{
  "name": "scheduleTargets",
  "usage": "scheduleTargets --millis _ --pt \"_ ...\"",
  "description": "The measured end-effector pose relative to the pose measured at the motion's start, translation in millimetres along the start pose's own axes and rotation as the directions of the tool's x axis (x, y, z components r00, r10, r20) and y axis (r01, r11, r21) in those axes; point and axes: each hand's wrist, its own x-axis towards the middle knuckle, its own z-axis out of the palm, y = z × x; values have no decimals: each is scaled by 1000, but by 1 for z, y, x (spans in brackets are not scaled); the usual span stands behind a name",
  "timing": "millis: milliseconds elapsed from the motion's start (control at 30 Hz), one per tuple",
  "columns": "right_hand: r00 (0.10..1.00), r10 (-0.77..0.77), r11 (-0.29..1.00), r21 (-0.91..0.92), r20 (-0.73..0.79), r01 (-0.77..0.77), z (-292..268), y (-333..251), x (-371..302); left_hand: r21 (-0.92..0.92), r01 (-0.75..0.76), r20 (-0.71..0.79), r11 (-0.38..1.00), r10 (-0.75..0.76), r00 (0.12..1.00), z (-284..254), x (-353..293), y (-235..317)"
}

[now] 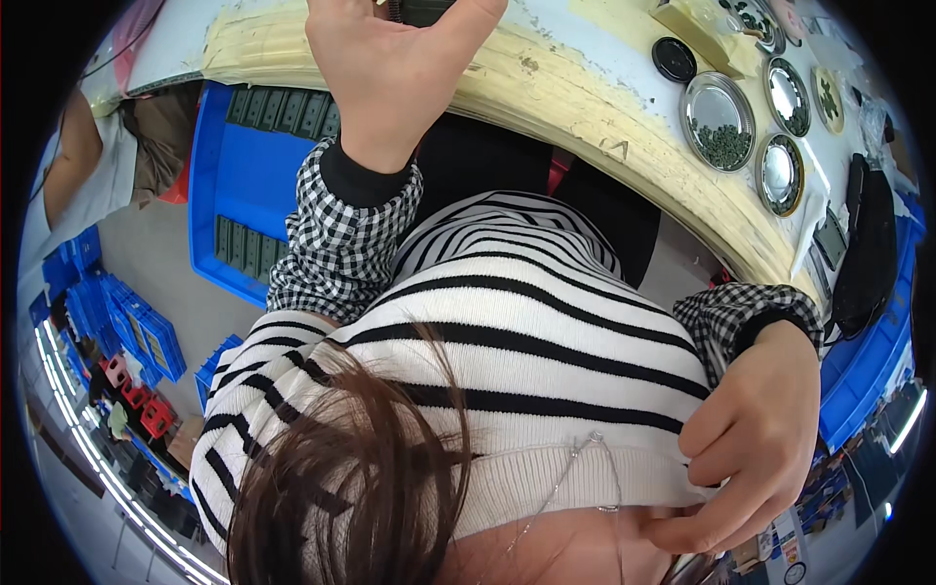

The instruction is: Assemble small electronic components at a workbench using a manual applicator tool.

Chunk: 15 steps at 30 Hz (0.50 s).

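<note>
At the top edge, my left hand [385,83] reaches onto the worktable with its thumb and fingers around a dark green part [426,10]. A small coil spring [394,10] shows beside that part. The frame cuts off the fingertips and most of the part. At the lower right, my right hand [751,448] is raised to the neckline, fingers curled and pinching at the ribbed collar [575,492] of the striped sweater. Its fingertips are partly hidden there. A thin silver necklace [556,487] hangs over the collar.
Left of my lap, a blue tray [234,171] holds rows of dark green blocks [283,110]. Round metal dishes [720,88] of small green pieces stand on the tape-covered table [575,107], near a black round lid [674,59]. Another person's arm [73,151] is at the far left.
</note>
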Motion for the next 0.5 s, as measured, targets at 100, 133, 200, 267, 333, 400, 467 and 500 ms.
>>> scheduleTargets --millis 100,133,200,267,333,400,467,500 --pt "995 97 995 -25 27 -96 -5 -3 -1 -8 20 13 1000 -20 1000 1 1 2" --pt "987 148 972 -175 -57 -156 -4 -4 -1 -8 23 21 1000 -23 1000 2 1 3" --pt "955 198 861 -425 -222 -278 0 -2 -4 25 8 8 1000 -9 1000 -1 -1 1" --pt "865 212 601 -638 -454 -482 16 3 1 32 0 2 999 0 1000 -2 0 2" --pt "840 336 467 -700 -425 -541 13 -5 11 18 0 0 1000 0 1000 -2 2 6" --pt "787 420 325 -734 -453 -596 19 -8 14 -15 15 14 1000 -15 1000 3 1 1" --pt "740 304 189 -724 -600 -664 35 -3 23 -27 24 19 999 -23 1000 4 0 -2" --pt "718 251 153 -706 -649 -691 40 -5 30 -13 23 5 1000 -22 1000 0 -1 1"
